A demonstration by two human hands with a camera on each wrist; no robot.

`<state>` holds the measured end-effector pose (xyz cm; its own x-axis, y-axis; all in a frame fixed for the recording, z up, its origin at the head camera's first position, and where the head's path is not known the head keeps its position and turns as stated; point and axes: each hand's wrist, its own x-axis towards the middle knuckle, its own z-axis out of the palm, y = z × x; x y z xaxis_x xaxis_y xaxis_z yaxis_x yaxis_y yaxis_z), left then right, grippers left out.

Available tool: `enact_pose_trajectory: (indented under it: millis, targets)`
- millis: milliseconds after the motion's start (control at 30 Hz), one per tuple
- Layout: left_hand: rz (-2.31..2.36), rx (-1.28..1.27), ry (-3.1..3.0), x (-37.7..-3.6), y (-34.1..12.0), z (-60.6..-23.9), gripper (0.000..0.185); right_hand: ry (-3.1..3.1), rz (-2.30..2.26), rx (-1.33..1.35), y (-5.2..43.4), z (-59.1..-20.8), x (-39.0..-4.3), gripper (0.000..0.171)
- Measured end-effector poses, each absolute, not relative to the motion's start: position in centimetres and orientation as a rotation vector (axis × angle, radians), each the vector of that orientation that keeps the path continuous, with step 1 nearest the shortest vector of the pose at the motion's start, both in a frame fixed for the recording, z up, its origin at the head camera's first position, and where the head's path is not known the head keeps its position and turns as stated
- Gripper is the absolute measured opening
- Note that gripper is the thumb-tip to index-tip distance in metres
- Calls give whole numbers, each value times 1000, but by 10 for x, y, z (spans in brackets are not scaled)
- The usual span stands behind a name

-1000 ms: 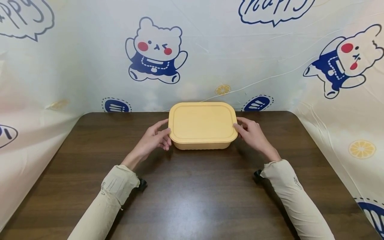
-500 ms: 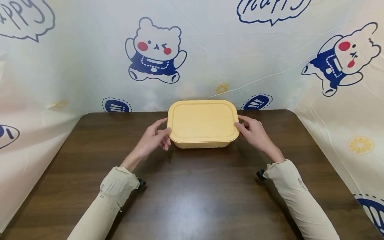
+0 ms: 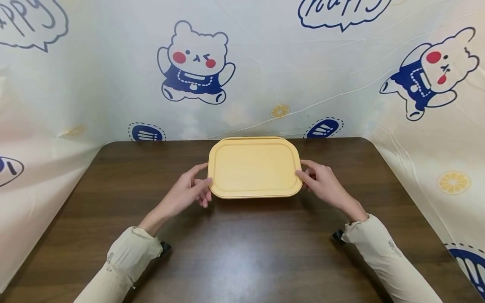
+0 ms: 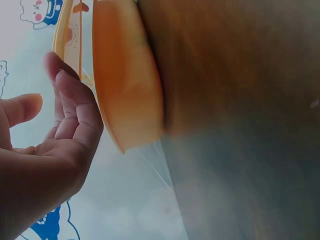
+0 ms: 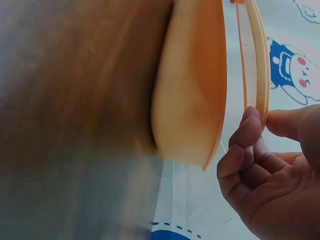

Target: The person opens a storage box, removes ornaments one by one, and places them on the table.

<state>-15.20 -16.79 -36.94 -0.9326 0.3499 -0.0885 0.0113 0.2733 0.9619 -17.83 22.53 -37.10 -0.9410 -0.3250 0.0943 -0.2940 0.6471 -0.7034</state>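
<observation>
On the dark wooden table [image 3: 242,252], the yellow box [image 4: 127,85] sits mid-table with its lid [image 3: 254,167] raised just clear. Your left hand [image 3: 187,194] and right hand [image 3: 325,182] pinch the lid's short ends, so you seem mid-removal. Next, keep it level and find bare tabletop for it.

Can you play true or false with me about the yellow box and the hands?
1. The lid is lifted off the yellow box. True; both wrist views show a gap between them.
2. Only one hand touches the lid. False; the left hand and the right hand hold its two ends.
3. The table is dark brown wood. True.
4. A spoon lies on the table. False; no spoon is in view.
5. The wall cloth has cartoon animals in blue clothes. True.
</observation>
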Motion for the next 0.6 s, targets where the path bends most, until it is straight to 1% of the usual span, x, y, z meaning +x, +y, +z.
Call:
enact_pose_trajectory:
  millis: [600]
  targets:
    - [1619,379,2218,-95,-172,-381,67,2734,-1103,-652,228,-392,-118,47]
